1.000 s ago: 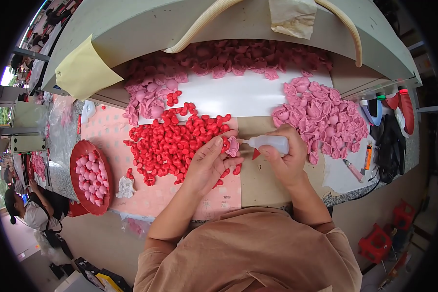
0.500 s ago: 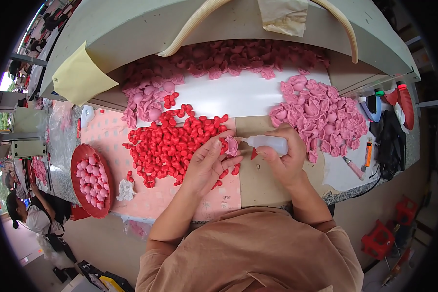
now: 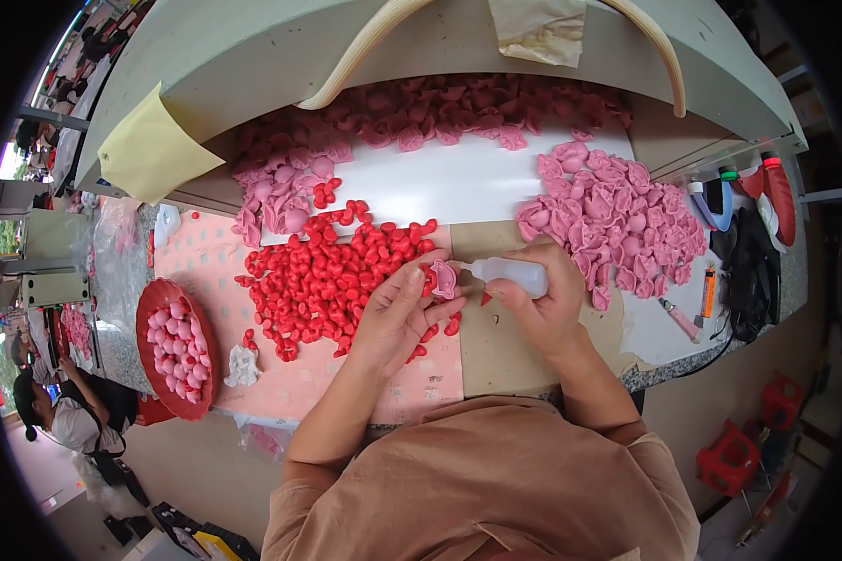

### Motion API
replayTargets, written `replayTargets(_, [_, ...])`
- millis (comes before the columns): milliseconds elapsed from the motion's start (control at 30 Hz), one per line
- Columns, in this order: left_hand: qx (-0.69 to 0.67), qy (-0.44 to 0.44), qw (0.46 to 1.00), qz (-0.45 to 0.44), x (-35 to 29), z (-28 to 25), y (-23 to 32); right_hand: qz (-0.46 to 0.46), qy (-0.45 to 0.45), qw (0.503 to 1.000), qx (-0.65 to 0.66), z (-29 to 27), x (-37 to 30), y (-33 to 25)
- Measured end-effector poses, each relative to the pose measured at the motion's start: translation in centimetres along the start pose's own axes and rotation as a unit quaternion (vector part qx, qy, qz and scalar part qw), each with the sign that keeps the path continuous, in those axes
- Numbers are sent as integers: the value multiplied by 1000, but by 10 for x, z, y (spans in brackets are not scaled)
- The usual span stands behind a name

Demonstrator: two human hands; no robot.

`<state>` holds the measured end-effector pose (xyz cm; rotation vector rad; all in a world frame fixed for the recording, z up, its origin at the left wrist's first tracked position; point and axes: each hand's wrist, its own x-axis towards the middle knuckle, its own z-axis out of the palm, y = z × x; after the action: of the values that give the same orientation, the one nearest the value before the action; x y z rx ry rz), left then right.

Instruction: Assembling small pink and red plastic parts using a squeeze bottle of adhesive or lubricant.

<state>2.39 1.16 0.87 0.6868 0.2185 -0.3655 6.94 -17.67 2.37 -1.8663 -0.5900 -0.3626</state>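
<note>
Between the thumb and fingers of my left hand (image 3: 395,313) is a small pink petal-shaped piece (image 3: 444,279), with a bit of red beside it at the fingertips. My right hand (image 3: 544,297) is wrapped round a white squeeze bottle (image 3: 515,273) lying on its side, its thin nozzle pointing left at the pink piece. Whether the tip touches the piece is too small to tell. Left of my left hand spreads a heap of glossy red pieces (image 3: 323,280). Past my right hand lies a pile of pink petal-shaped pieces (image 3: 617,220).
More pink pieces (image 3: 421,117) lie under the grey hood (image 3: 253,56). At the left stands a red bowl (image 3: 206,397) of pink balls, near a crumpled tissue (image 3: 243,366). A utility knife (image 3: 680,320) and an orange tube (image 3: 708,294) lie at the right. Farther left, a person (image 3: 75,411) works.
Almost nothing differs. Both hands keep their places, with the pink piece and the bottle nozzle still close together; the whole view has shifted very slightly.
</note>
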Motion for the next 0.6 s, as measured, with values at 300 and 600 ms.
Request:
replayTargets(300, [-9, 1, 1000, 3, 0, -1, 0, 0, 10, 1000, 14, 0, 0, -1])
replayTargets(600, [-16, 6, 1000, 9, -1, 2, 1, -20, 3, 1000, -1, 0, 0, -1])
